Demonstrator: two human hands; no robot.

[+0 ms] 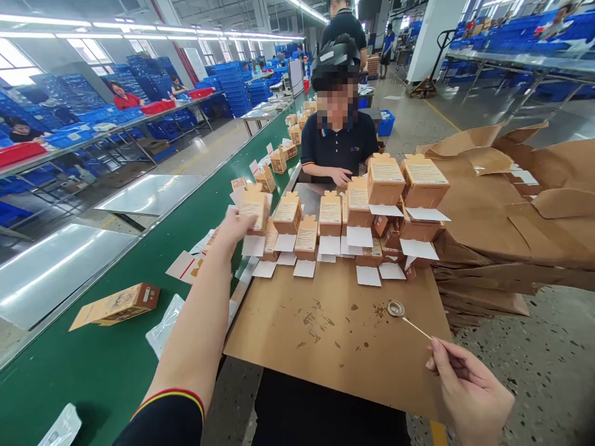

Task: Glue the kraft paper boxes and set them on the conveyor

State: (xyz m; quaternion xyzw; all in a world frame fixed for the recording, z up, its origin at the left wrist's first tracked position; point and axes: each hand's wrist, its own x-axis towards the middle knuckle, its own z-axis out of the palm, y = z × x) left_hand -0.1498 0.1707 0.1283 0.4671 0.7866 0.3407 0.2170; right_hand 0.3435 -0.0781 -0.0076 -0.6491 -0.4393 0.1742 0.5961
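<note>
Right hand [471, 381] is pinching a slim cotton swab [417, 328], pointing to ten o'clock. Left hand [235, 227] is grasping a cardboard carton [255, 203].

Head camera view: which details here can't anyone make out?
All in the head view:
White-tipped stick: its rear end, hidden by the right hand.
Held carton: its printed words, too blurred and small; the left hand also covers part.
Small round dish: whatever it contains, too small to tell.
Plastic bag: its lower part, cut off by the bottom edge.
</note>
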